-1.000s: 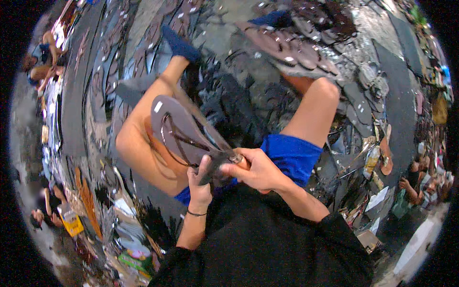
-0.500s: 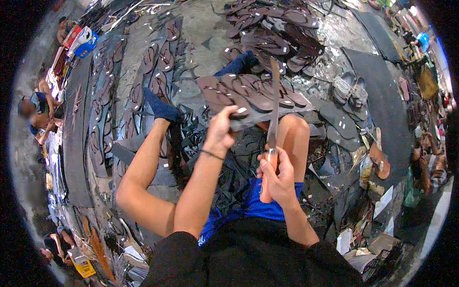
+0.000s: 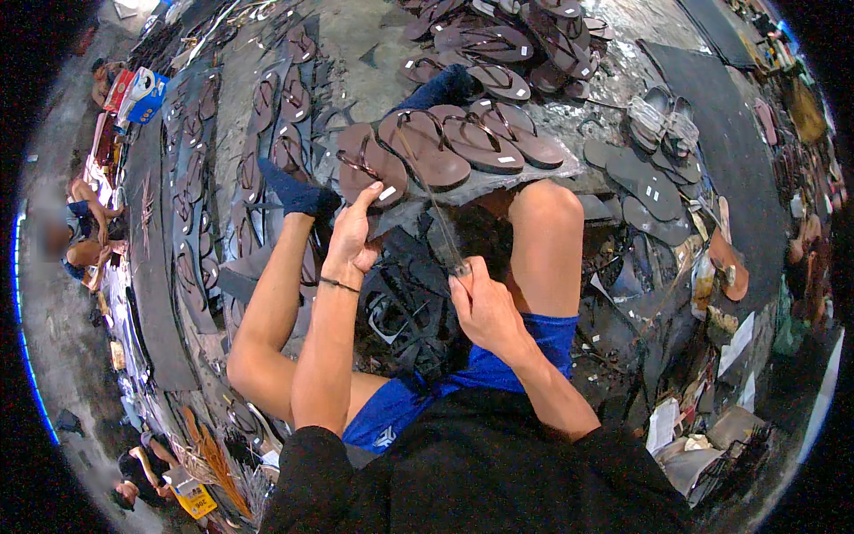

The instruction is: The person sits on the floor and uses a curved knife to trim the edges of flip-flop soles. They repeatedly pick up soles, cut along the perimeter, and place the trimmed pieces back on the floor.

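Observation:
Across my legs and foot lies a dark rubber sheet [image 3: 525, 185] with a row of several brown flip-flops [image 3: 422, 147] on it, straps up. My left hand [image 3: 351, 240] is closed on its near left corner, thumb on the heel of the leftmost flip-flop [image 3: 366, 165], other fingers mostly hidden. My right hand [image 3: 485, 307] is wrapped round a long-bladed knife [image 3: 439, 212], its handle hidden in the fist. The thin blade slants up and left, lying at the gap between the leftmost flip-flop and its neighbour. Whether it cuts into the rubber I cannot tell.
A heap of brown flip-flops [image 3: 485, 43] lies beyond the sheet. Rows of flip-flops [image 3: 289, 147] are at the left. Grey sandals [image 3: 654, 116] and black soles [image 3: 636, 178] lie at the right. Black rubber scraps [image 3: 400, 294] fill the floor between my legs. A person [image 3: 89, 222] sits at far left.
The knife has swung from upright to a leftward slant and come down to the flip-flops. My left hand has moved left, and the sheet has shifted left and tilted.

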{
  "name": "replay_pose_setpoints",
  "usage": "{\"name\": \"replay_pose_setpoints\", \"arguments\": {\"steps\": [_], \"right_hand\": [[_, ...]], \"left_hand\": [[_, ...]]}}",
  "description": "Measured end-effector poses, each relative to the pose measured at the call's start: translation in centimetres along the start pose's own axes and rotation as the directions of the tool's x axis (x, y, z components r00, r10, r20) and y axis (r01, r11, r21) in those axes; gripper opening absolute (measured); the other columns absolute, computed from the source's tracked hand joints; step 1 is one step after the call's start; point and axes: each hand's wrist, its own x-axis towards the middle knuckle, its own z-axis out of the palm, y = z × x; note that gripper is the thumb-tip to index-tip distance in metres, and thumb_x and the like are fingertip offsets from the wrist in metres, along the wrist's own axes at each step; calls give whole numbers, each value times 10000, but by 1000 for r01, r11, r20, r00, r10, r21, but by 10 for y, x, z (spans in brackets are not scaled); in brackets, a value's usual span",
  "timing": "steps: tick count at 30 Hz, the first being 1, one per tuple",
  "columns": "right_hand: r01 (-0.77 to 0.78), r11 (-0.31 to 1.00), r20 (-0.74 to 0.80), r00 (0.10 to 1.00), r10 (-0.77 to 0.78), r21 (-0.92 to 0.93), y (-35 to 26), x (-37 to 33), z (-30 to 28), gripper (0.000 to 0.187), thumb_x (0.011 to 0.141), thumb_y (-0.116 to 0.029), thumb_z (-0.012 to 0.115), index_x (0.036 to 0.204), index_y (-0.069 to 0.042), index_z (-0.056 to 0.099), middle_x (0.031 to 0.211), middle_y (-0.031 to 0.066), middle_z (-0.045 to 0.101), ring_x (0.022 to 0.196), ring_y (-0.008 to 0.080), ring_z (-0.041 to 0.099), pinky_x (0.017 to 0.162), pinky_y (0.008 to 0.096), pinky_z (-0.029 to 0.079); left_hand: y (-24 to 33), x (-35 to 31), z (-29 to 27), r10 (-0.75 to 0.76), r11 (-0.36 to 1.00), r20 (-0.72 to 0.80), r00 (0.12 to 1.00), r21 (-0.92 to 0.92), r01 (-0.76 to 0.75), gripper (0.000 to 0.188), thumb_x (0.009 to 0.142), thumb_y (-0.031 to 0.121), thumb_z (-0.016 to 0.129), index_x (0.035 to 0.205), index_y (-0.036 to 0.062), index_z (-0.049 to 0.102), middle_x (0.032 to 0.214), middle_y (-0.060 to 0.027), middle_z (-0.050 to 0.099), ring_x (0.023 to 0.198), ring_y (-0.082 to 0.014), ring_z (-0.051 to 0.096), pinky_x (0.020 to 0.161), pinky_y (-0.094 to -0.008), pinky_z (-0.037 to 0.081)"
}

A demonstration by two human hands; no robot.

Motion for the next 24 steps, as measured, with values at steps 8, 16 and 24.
{"name": "replay_pose_setpoints", "arguments": {"steps": [8, 16, 24], "right_hand": [[72, 991, -31, 997, -76, -112, 12, 56, 12, 304, 928, -257, 520, 974, 39, 467, 776, 292, 620, 718, 496, 598, 661, 570, 482], [103, 795, 623, 684, 380, -598, 62, 157, 41, 330, 886, -208, 470, 836, 85, 613, 705, 272, 619, 580, 357, 630, 546, 455, 489], [25, 878, 402, 895, 194, -478, 59, 209, 91, 324, 891, -235, 491, 847, 67, 601, 690, 245, 613, 556, 308, 618, 520, 425, 485]], "left_hand": [[-25, -3, -10, 48, 988, -34, 998, -148, -52, 204, 865, 196, 667, 999, 43, 644, 945, -57, 686, 795, -166, 675, 685, -298, 552], [-46, -5, -16, 62, 952, -38, 997, -299, -71, 206, 891, 256, 635, 1007, 85, 636, 941, -33, 687, 793, -153, 662, 706, -282, 548], [-39, -18, 2, 67, 914, -93, 993, -394, -99, 202, 874, 216, 672, 994, 64, 617, 924, -31, 677, 762, -142, 660, 689, -248, 572]]}}
